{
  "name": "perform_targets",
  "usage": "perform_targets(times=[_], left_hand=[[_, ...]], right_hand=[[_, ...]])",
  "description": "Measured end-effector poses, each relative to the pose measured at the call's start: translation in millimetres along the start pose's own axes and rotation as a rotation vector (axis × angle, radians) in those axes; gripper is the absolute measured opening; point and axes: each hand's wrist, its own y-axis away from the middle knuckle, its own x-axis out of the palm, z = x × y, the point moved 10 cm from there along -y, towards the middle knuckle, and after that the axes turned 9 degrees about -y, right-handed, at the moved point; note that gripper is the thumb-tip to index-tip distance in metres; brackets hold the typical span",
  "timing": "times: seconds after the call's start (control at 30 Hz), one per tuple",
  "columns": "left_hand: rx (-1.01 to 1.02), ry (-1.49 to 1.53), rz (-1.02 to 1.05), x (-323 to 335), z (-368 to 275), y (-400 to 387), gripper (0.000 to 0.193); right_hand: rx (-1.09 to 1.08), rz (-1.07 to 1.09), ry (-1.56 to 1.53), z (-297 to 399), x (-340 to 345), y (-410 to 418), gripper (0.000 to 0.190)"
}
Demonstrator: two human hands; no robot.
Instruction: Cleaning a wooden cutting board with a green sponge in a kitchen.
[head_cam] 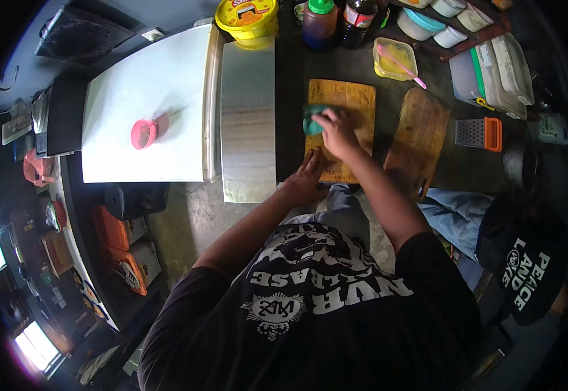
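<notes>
A worn rectangular wooden cutting board (357,105) lies on the dark counter before me. Near its upper left edge, my right hand (338,132) presses on a green cloth (315,119), part of which hangs over the board's left side. My left hand (308,178) rests on the board's lower left corner, with the fingers pointing up the board and nothing visible in it. Right of this board lies a second wooden board (418,132) with a handle hole at its near end.
Right of the boards are a box grater (477,133) with an orange end, and lidded containers (504,73). A yellow-filled tub (395,58) with a pink utensil and bottles (319,24) stand behind. A pink cup (144,134) sits on the white surface at left. Another person (523,264) is at right.
</notes>
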Motion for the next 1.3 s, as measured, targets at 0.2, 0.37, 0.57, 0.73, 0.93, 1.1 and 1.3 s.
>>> perform_targets(times=[0.2, 0.37, 0.57, 0.73, 0.93, 1.1, 1.3], left_hand=[[-0.228, 0.5, 0.222, -73, 18, 33, 0.028], [-0.323, 0.545, -0.064, -134, 52, 38, 0.021], [0.112, -0.21, -0.035, -93, -8, -40, 0.034], [0.019, 0.054, 0.065, -99, 4, -66, 0.05], [0.044, -0.146, 0.004, -9, 48, -55, 0.055], [-0.097, -0.053, 0.035, -13, 34, -64, 0.072], [-0.111, -0.115, -0.084, -18, 19, -36, 0.063]], right_hand=[[0.431, 0.991, -0.388, 17, 12, 128, 0.051], [0.487, 0.558, -0.59, -9, -76, 92, 0.048], [0.223, -0.162, -0.081, -81, -124, -16, 0.041], [0.13, 0.112, 0.193, -51, -39, 64, 0.037], [0.476, 0.823, -0.542, 42, -2, 206, 0.04], [0.432, 0.155, -0.677, 10, -90, 172, 0.052], [0.249, -0.006, -0.533, -25, -183, 54, 0.051]])
